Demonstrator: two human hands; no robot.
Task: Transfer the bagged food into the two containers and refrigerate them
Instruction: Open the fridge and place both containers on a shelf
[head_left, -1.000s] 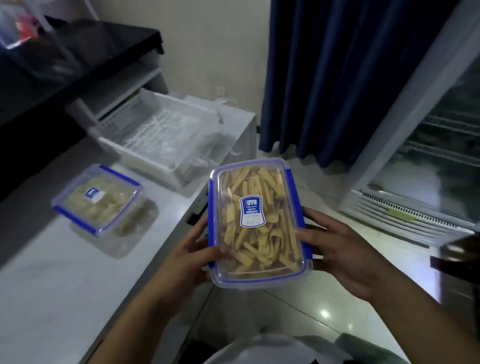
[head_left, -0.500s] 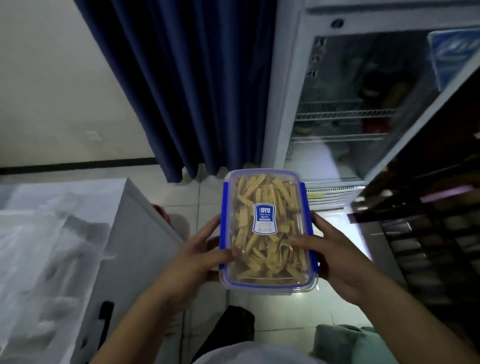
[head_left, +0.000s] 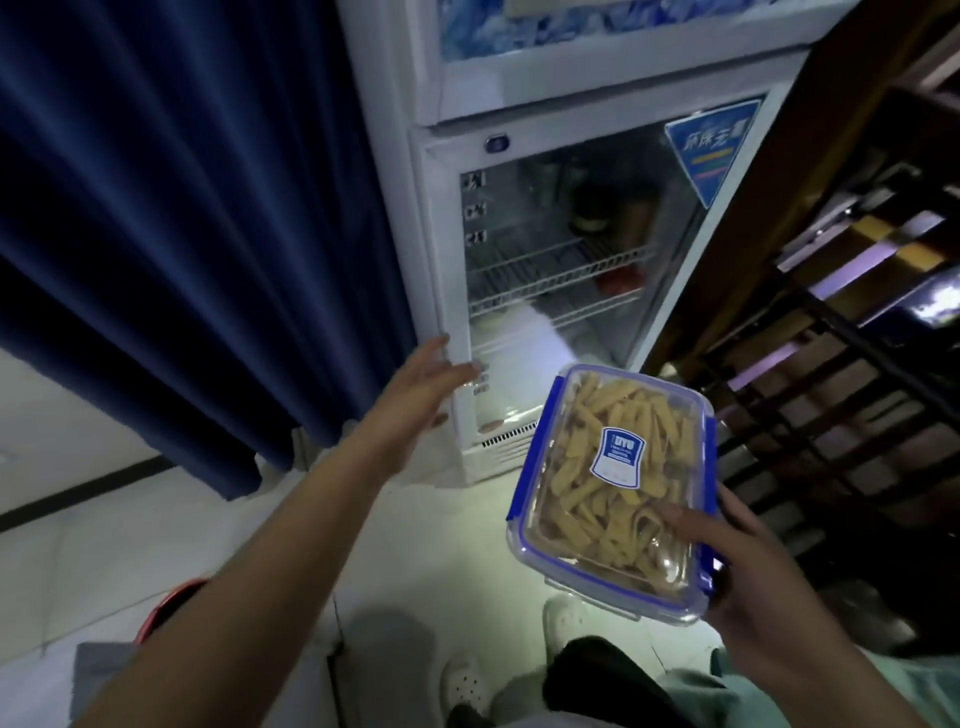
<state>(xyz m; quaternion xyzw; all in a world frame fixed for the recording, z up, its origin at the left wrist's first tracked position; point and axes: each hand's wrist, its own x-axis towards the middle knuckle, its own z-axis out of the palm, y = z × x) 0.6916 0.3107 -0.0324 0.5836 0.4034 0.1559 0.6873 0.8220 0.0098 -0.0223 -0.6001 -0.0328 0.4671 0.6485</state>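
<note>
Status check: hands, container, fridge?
Left hand open, reaching at fridge door. Right hand grips lidded container. Door shut, blocking shelves.

A white-and-blue label (head_left: 617, 458) sat in the middle of the clear lid of the food container (head_left: 613, 493), and its top line read roughly "UYU" in blue capitals; the finer lines under it were too small to read. Up on the glass door of the fridge (head_left: 561, 270), a blue sticker (head_left: 711, 148) carried large white Chinese characters that were too blurred to make out, with coloured stripes below them. Down the door's left edge ran small dark markings (head_left: 475, 208), also unreadable.
</note>
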